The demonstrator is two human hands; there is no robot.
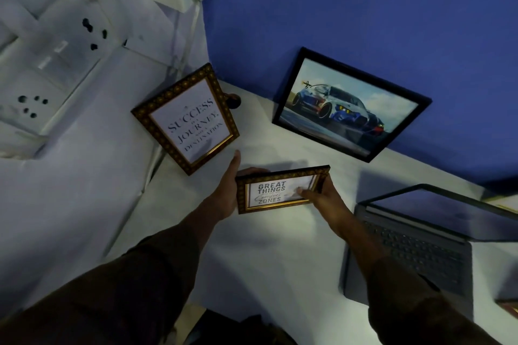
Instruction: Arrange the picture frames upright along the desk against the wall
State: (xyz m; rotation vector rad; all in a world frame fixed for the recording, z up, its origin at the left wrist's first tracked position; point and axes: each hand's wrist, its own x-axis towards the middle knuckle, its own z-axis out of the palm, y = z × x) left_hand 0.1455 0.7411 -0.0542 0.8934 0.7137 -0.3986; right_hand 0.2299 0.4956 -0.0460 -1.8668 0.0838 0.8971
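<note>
My left hand (224, 190) and right hand (322, 194) grip the small gold-patterned "Great Things" frame (280, 190) by its ends. It appears tilted above the white desk (266, 246). My left index finger points toward the leaning gold "Success" frame (186, 117).

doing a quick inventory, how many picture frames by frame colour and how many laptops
Gold patterned frames: 2, the Success frame and the Great Things frame held in both hands
Black frames: 1, the car picture
Laptops: 1
Total: 4

You hold a small gold-patterned frame (281, 190) reading "Great Things… Zones" above the white table (266, 246). A matching "Success" frame (186, 119) leans on the white wall; a black-framed car picture (350, 103) leans on the blue wall.
</note>
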